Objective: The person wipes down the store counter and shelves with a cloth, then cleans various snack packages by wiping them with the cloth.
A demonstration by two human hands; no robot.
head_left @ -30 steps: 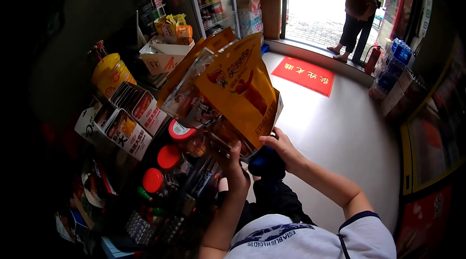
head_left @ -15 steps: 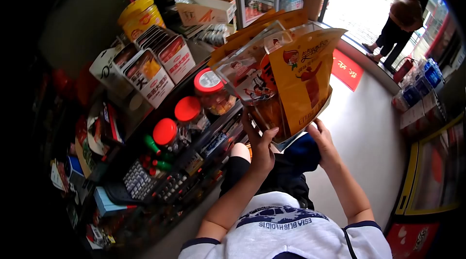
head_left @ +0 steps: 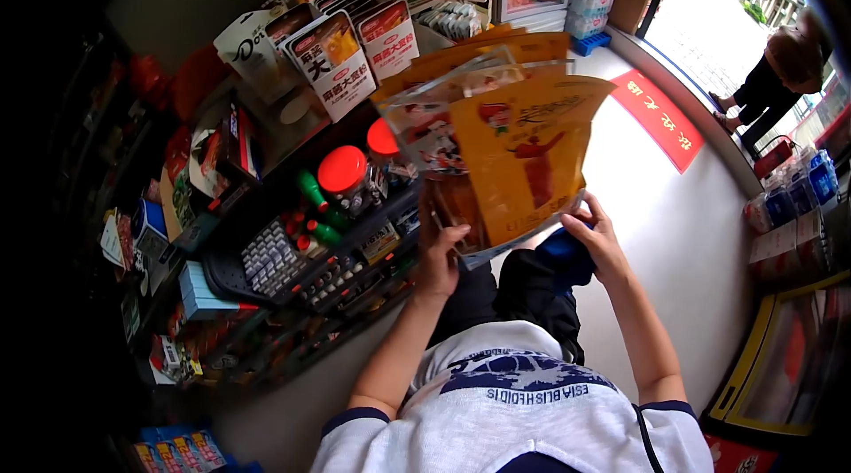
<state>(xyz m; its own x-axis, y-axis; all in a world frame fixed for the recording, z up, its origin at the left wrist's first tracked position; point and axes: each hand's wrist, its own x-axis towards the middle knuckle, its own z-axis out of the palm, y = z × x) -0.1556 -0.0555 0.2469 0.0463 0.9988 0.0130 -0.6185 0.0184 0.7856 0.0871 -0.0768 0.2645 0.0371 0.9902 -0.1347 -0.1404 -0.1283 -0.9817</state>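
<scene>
I hold a bundle of snack packets (head_left: 532, 158) in front of me, above my lap. The front packet is orange-yellow with a red figure printed on it; clear and patterned packets fan out behind and to its left. My left hand (head_left: 439, 265) is closed round the bundle's lower left edge, thumb in front and the other fingers mostly hidden. At the lower right corner, my right hand (head_left: 598, 238) is closed on the bundle too. Just below that hand is a dark blue item (head_left: 566, 260) of unclear kind.
A crowded counter to the left carries boxed snacks (head_left: 332, 61), red-lidded jars (head_left: 342, 170), green-capped bottles (head_left: 310, 189) and a keyboard (head_left: 273, 258). Ahead right, a red mat (head_left: 659, 121) lies by the doorway, where a person (head_left: 789, 65) stands outside. Bottled packs (head_left: 798, 185) line the right.
The view has turned left and down. The bundle sits more upright, its front packet facing me more squarely. My right hand has come closer in on the bundle's lower corner.
</scene>
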